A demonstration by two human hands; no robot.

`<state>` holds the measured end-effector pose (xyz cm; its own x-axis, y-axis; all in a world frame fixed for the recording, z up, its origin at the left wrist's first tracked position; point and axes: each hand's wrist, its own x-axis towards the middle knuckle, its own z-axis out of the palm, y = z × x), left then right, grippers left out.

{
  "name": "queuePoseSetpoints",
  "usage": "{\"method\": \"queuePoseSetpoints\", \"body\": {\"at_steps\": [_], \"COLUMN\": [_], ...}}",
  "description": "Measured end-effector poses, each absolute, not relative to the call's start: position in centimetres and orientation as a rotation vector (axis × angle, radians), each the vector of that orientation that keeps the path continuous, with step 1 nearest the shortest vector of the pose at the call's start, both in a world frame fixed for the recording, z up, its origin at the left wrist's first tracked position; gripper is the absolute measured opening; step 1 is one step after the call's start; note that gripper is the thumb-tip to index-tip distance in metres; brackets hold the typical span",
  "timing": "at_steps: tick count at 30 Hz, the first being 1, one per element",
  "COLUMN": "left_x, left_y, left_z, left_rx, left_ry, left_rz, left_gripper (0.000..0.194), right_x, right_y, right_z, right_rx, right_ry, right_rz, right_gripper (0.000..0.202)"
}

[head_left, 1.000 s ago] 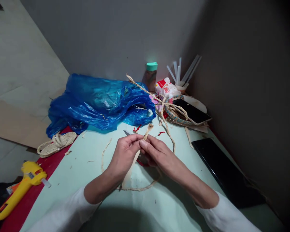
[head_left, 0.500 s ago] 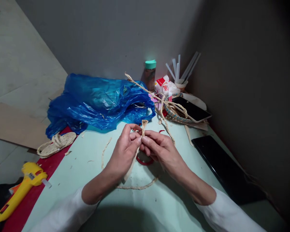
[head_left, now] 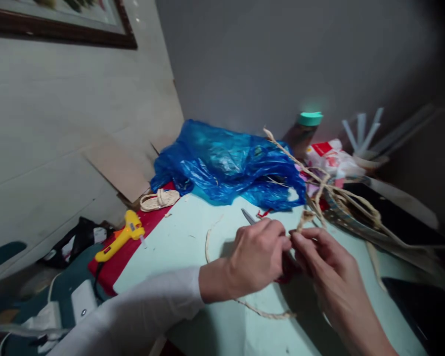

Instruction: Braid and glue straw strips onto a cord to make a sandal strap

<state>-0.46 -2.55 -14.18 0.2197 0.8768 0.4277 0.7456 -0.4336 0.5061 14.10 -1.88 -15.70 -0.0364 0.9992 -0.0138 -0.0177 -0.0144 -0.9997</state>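
Observation:
My right hand (head_left: 328, 272) pinches a short braid of straw-coloured fibre (head_left: 304, 220) between thumb and fingers, its frayed end standing up above the fingertips. Close against those fingertips is my left hand (head_left: 259, 252), back upward and fingers curled; what lies inside it is hidden. Scissors (head_left: 248, 216) lie on the table beneath my left hand: a blade tip pokes out beyond the knuckles, and red handles show dimly below. A thin braided cord (head_left: 261, 312) curves over the table around my left wrist.
A crumpled blue plastic bag (head_left: 222, 163) lies behind the hands. Far left are a woven sandal (head_left: 159, 200) and a yellow glue gun (head_left: 124, 237). To the right are more braided cord (head_left: 346, 195), a basket, a green-capped jar (head_left: 309, 121), glue sticks (head_left: 361, 131) and a dark tablet (head_left: 422, 316).
The view has swung left, bringing in a picture frame and a chair. My left hand has turned back upward with fingers curled. The braid remains in my right hand.

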Motion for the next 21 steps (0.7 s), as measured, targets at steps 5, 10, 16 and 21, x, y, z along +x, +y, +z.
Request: {"method": "queuePoseSetpoints", "body": {"at_steps": [5,10,16,21], "left_x": [0.0,1.0,0.8,0.1], "left_y": [-3.6,-4.2,-4.0,-3.0], "left_z": [-14.6,-15.6,-15.4,-14.1], "left_rx": [2.66,2.898,2.792,2.197], "left_ry": [1.482,1.39,1.32,1.471], "left_rz": [1.069,1.17,1.19,1.306], "left_gripper": [0.013,0.018,0.019,0.018], "right_x": [14.3,13.9,14.3,13.6], "right_y": [-1.7,-1.5,-1.1,-1.9], "right_z": [-16.3,-16.2,-16.2,-15.5], "right_rx": [-1.192,-1.185,-1.198,-1.18], "right_ry": [-1.105,-0.899,-0.989,-1.253], "right_rz": [1.32,1.4,1.191,1.058], "right_gripper": [0.031,0.04,0.034,0.023]}}
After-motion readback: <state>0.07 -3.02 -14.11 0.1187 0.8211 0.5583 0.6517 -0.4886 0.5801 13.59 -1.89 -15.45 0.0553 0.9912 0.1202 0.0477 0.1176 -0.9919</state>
